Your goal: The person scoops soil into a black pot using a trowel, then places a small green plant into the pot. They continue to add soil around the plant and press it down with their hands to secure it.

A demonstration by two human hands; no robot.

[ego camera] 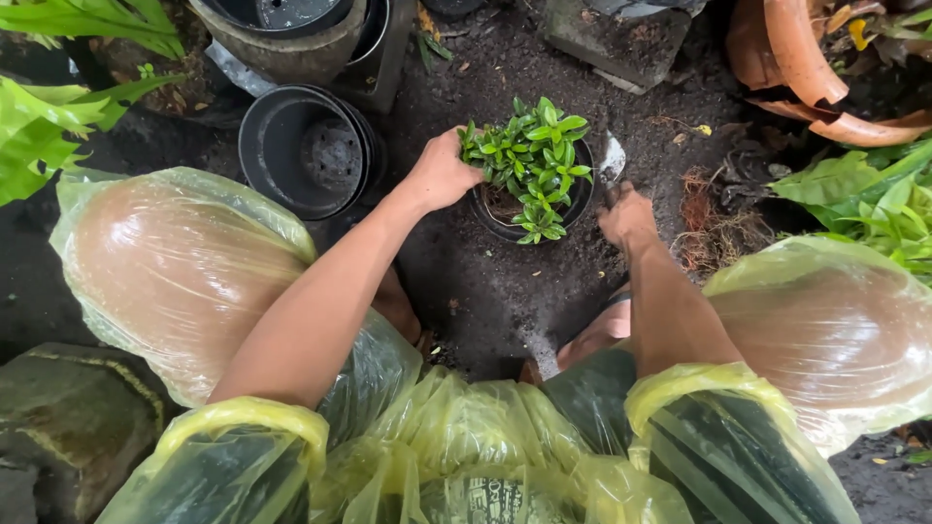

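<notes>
A small green leafy plant (534, 160) stands in a black plastic pot (505, 225) on dark soil between my knees. My left hand (442, 173) rests against the pot's left rim, fingers curled into the leaves at the plant's base. My right hand (628, 215), dirty with soil, is closed on the handle of a small metal trowel (613, 158) whose blade points up beside the pot's right rim. Both arms reach out of a yellow transparent rain poncho (466, 456).
Stacked empty black pots (306, 150) sit left of the plant, a larger pot (282, 44) behind them. Broken terracotta pots (806, 68) lie at top right, a concrete block (621, 39) at top centre. Green foliage (58, 107) borders both sides. Loose roots (714, 228) lie at right.
</notes>
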